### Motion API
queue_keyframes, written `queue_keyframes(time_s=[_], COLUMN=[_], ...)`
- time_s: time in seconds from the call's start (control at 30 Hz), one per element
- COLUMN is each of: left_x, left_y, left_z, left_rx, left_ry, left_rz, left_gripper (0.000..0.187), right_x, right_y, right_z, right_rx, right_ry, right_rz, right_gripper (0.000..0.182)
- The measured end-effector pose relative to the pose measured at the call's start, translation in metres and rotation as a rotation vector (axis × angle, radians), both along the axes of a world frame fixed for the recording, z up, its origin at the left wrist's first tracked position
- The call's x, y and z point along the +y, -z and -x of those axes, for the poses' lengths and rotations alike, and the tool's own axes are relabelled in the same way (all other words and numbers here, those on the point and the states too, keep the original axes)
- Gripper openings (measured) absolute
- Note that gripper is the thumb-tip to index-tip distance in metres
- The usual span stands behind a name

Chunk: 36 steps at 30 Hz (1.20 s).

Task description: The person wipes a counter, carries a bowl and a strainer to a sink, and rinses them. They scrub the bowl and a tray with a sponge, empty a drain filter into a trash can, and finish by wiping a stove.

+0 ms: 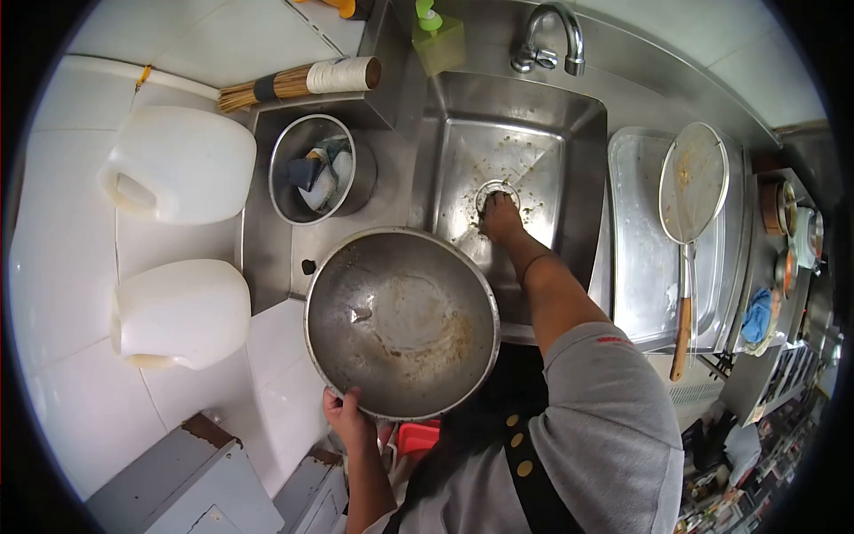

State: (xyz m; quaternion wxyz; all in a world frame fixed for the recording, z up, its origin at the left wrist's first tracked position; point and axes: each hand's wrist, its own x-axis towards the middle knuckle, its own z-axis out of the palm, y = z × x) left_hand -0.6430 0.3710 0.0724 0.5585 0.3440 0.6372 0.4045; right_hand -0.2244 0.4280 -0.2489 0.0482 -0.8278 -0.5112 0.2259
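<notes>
A large metal bowl [405, 311], stained brown inside, is tipped with its hollow toward me. My left hand [351, 414] is closed on its lower left rim, the thumb showing on the inner side. Down in the steel sink [574, 160], my right hand [502, 220] reaches to the drain [494, 189]. Its fingers are bent together over dark food scraps, and the fingertips are partly hidden. More small scraps lie scattered on the sink floor around the drain. The bowl's upper right edge overlaps the sink's near left corner in view.
Left of the sink stands a metal pot [276, 182] with cloths or sponges inside. A bamboo brush [298, 82] and a green-topped soap bottle [438, 40] lie behind, near the faucet [547, 40]. At right, a long-handled strainer [694, 187] rests over a tray [636, 267]. Two white jugs [182, 311] stand left.
</notes>
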Motion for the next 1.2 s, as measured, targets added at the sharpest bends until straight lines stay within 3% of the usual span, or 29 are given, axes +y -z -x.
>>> queue_keyframes(time_s=[0.1, 0.23, 0.37, 0.47, 0.63, 0.77, 0.83, 0.97, 1.03, 1.07, 1.1, 1.17, 1.2], left_x=[0.001, 0.002, 0.001, 0.001, 0.001, 0.000, 0.001, 0.001, 0.001, 0.000, -0.001, 0.001, 0.001], left_y=[-0.003, -0.003, -0.006, -0.004, -0.001, -0.001, -0.001, -0.005, -0.001, 0.004, 0.006, 0.002, 0.001], left_z=[-0.008, -0.007, -0.010, -0.007, -0.006, -0.008, -0.009, -0.011, -0.006, -0.001, 0.002, -0.002, -0.004], left_rx=[-0.006, 0.006, 0.014, 0.013, 0.041, 0.039, 0.033, 0.033, 0.026, 0.023, 0.022, 0.032, 0.043], left_ry=[-0.015, -0.011, -0.018, -0.016, -0.026, -0.042, -0.045, -0.042, -0.032, -0.028, -0.025, -0.024, -0.022], left_rz=[-0.002, -0.019, -0.001, -0.003, -0.005, -0.001, -0.003, -0.001, 0.004, -0.006, -0.016, -0.011, -0.006], left_gripper=[0.016, 0.016, 0.015, 0.014, 0.013, 0.013, 0.014, 0.013, 0.013, 0.013, 0.014, 0.015, 0.016], right_x=[0.005, -0.001, -0.008, -0.001, -0.005, -0.010, -0.019, -0.026, -0.035, -0.046, -0.048, -0.044, -0.039], right_y=[-0.013, 0.001, 0.015, 0.024, -0.006, -0.026, -0.004, -0.022, 0.006, 0.025, 0.050, 0.035, 0.036], right_z=[-0.012, -0.011, -0.012, -0.031, -0.054, -0.046, -0.041, -0.016, 0.002, 0.014, 0.026, 0.030, 0.027], right_rx=[0.027, 0.014, -0.016, -0.045, 0.009, -0.114, -0.126, 0.042, 0.377, 0.576, 0.777, 0.634, 0.496], right_ry=[-0.172, -0.052, -0.103, -0.250, 0.127, 0.340, 0.288, 0.110, -0.133, -0.247, -0.320, -0.354, -0.228], right_rz=[0.122, -0.044, -0.101, 0.075, -0.205, -0.179, -0.214, -0.198, 0.000, -0.208, -0.131, -0.193, -0.170], right_gripper=[0.055, 0.046, 0.040, 0.032, 0.029, 0.031, 0.033, 0.025, 0.026, 0.027, 0.028, 0.027, 0.027])
